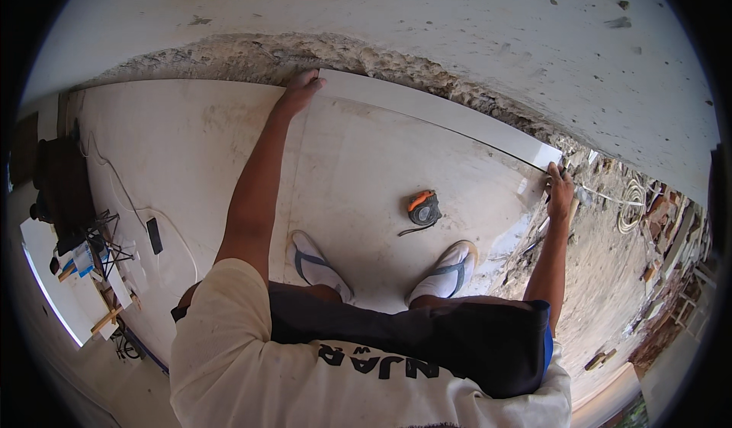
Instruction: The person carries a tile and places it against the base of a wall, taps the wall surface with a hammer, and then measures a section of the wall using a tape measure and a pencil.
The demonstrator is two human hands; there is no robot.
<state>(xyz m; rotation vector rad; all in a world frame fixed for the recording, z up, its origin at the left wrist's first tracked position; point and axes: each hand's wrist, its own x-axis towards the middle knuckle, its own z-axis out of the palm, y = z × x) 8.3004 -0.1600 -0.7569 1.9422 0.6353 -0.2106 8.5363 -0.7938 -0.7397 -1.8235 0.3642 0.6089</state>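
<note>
A long, glossy white tile strip (438, 114) lies along the foot of the wall, beside the rough broken band. My left hand (303, 91) is closed on its left end, the arm stretched far forward. At the other end, the fingers of my right hand (560, 186) grip the strip's right corner. Between my arms a black and orange tape measure (424, 209) rests on the pale floor tiles (366, 153), its strap trailing to one side. My feet, in white socks and blue-strapped flip-flops, stand just behind it.
Along the wall (488, 16) runs a crumbling, chipped strip (366, 53). Bare rubble ground (602, 275) lies right, with a coil of pale cable (631, 207) and broken bricks. A black phone-like object (155, 236), cables and a dark chair-like item (65, 184) are left.
</note>
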